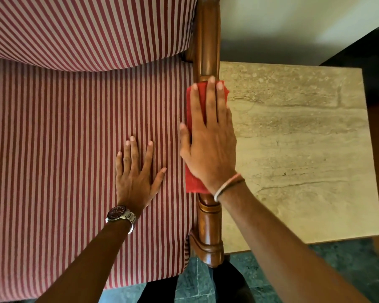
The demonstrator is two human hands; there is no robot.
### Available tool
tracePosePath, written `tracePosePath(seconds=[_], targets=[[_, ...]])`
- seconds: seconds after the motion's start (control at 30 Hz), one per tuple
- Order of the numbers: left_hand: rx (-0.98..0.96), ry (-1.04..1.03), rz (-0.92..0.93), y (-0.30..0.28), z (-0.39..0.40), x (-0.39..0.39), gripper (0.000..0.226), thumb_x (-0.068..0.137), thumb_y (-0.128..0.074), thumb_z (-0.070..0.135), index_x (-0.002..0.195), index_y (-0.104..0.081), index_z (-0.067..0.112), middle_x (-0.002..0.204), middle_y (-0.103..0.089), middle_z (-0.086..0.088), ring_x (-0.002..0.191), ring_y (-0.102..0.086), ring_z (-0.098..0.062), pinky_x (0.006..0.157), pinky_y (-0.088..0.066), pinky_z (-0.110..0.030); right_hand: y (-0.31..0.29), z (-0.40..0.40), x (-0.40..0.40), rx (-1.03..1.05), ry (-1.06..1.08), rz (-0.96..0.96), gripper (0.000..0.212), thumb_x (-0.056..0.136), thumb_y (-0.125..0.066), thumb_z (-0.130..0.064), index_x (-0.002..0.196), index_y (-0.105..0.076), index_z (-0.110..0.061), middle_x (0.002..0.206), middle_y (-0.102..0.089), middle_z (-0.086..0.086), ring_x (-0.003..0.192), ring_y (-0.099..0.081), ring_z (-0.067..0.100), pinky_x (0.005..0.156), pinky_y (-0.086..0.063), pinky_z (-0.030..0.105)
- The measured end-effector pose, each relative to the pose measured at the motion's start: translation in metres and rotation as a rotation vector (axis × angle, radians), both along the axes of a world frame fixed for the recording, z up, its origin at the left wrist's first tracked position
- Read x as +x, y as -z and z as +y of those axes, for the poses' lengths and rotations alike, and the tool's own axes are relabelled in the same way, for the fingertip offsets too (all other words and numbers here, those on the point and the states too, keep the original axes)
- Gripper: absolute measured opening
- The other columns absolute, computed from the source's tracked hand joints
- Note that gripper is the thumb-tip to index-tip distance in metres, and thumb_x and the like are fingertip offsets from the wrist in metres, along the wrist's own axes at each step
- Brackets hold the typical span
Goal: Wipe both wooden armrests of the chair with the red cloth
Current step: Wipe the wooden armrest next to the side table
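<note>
Head view, looking straight down. Far left: the striped seat cushion (64, 138) fills most of the frame, with the striped back cushion (85, 29) above it.

Your left hand (136, 178) lies flat on the seat cushion, palm down, fingers spread and extended, gripping nothing. A wristwatch (120, 215) with a metal band sits on that wrist.

Just right of it: the wooden armrest (207, 51) runs top to bottom along the seat's right edge. The red cloth (194, 180) is draped over the armrest's middle stretch, showing beyond your fingertips and at your wrist.

Your right hand (208, 136) presses flat on top of the cloth, fingers straight and together, pointing toward the chair back, thumb out on the seat side. The hand is not closed around the cloth; whether the little finger curls over the armrest's far side, you cannot tell from this angle. Thin bracelets (227, 186) circle the right wrist.

Right of the armrest: a stone-topped side table (304, 149), close alongside. Dark green floor (348, 259) below it.
</note>
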State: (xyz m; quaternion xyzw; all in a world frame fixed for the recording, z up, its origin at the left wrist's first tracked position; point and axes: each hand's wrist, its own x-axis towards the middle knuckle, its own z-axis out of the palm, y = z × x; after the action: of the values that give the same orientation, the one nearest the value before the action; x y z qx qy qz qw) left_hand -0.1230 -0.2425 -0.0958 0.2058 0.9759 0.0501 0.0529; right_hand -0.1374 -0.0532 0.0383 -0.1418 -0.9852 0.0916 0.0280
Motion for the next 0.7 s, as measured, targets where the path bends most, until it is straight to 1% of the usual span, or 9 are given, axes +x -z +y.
tracePosePath(seconds=[0.17,0.23,0.3,0.37,0.4,0.5,0.53,0.6,0.7], targets=[[0.058,-0.039,-0.091,-0.019,0.006,0.0,0.075,0.098,-0.031,0.06,0.159,-0.028,0.016,0.166,-0.017,-0.029,0.155,-0.017,-0.043,0.124,-0.02,-0.059,-0.002,0.006,-0.017,0.012,0.0,0.003,0.068,0.103,-0.035,-0.043,0.161,-0.016,-0.014,0.17,-0.01,0.017,0.158,-0.005,0.032,0.126,-0.019,0.051],[0.169,-0.139,-0.168,-0.04,0.017,-0.001,0.072,0.098,-0.032,0.059,0.153,-0.041,0.013,0.162,-0.028,-0.03,0.15,-0.03,-0.045,0.121,-0.029,-0.058,-0.005,0.007,-0.015,-0.113,-0.003,0.052,0.066,0.104,-0.037,-0.044,0.161,-0.02,-0.014,0.17,-0.011,0.016,0.158,-0.007,0.032,0.127,-0.019,0.05],[0.42,-0.256,-0.26,-0.065,0.031,-0.002,0.072,0.099,-0.026,0.062,0.13,-0.06,0.008,0.135,-0.057,-0.024,0.119,-0.059,-0.035,0.096,-0.054,-0.054,-0.011,0.01,-0.016,-0.391,0.099,0.17,0.061,0.105,-0.042,-0.041,0.158,-0.029,-0.014,0.168,-0.018,0.017,0.156,-0.017,0.031,0.125,-0.025,0.043],[0.836,-0.422,-0.492,-0.097,0.046,-0.003,0.068,0.097,-0.025,0.063,0.107,-0.066,0.009,0.098,-0.069,-0.014,0.083,-0.067,-0.025,0.069,-0.059,-0.045,-0.015,0.021,-0.018,-0.676,0.33,0.247,0.056,0.105,-0.044,-0.041,0.153,-0.035,-0.014,0.162,-0.033,0.015,0.149,-0.035,0.028,0.118,-0.038,0.038],[0.986,-0.51,-0.669,-0.111,0.052,-0.004,0.064,0.095,-0.028,0.063,0.101,-0.067,0.013,0.088,-0.07,-0.009,0.076,-0.069,-0.021,0.063,-0.058,-0.04,-0.019,0.028,-0.019,-0.803,0.462,0.236,0.055,0.105,-0.046,-0.041,0.151,-0.038,-0.014,0.156,-0.043,0.013,0.142,-0.044,0.027,0.114,-0.042,0.037],[1.131,-0.488,-1.035,-0.138,0.065,-0.001,0.05,0.087,-0.048,0.064,0.101,-0.065,0.02,0.093,-0.073,0.002,0.079,-0.075,-0.011,0.062,-0.061,-0.026,-0.025,0.046,-0.024,-1.209,0.772,0.15,0.054,0.098,-0.062,-0.04,0.141,-0.052,-0.009,0.123,-0.07,0.012,0.114,-0.068,0.025,0.104,-0.054,0.044],[1.128,-0.464,-1.061,-0.142,0.068,0.001,0.039,0.087,-0.062,0.057,0.103,-0.064,0.021,0.098,-0.074,0.002,0.083,-0.077,-0.009,0.063,-0.062,-0.024,-0.027,0.049,-0.025,-1.261,0.811,0.153,0.052,0.094,-0.068,-0.037,0.135,-0.058,-0.006,0.112,-0.074,0.01,0.106,-0.071,0.023,0.099,-0.057,0.045],[1.112,-0.51,-1.056,-0.145,0.074,0.001,0.03,0.084,-0.078,0.034,0.106,-0.061,0.024,0.104,-0.074,0.001,0.086,-0.077,-0.008,0.066,-0.062,-0.021,-0.029,0.054,-0.025,-1.275,0.832,0.187,0.045,0.089,-0.075,-0.029,0.125,-0.067,-0.003,0.099,-0.076,0.004,0.09,-0.074,0.014,0.085,-0.063,0.033],[1.11,-0.547,-1.053,-0.149,0.073,0.001,0.037,0.081,-0.082,0.024,0.112,-0.061,0.022,0.11,-0.075,-0.002,0.09,-0.076,-0.011,0.072,-0.062,-0.02,-0.04,0.052,-0.027,-1.32,0.807,0.217,0.034,0.089,-0.076,-0.02,0.116,-0.072,0.001,0.103,-0.076,0.011,0.079,-0.073,0.011,0.066,-0.062,0.021]])
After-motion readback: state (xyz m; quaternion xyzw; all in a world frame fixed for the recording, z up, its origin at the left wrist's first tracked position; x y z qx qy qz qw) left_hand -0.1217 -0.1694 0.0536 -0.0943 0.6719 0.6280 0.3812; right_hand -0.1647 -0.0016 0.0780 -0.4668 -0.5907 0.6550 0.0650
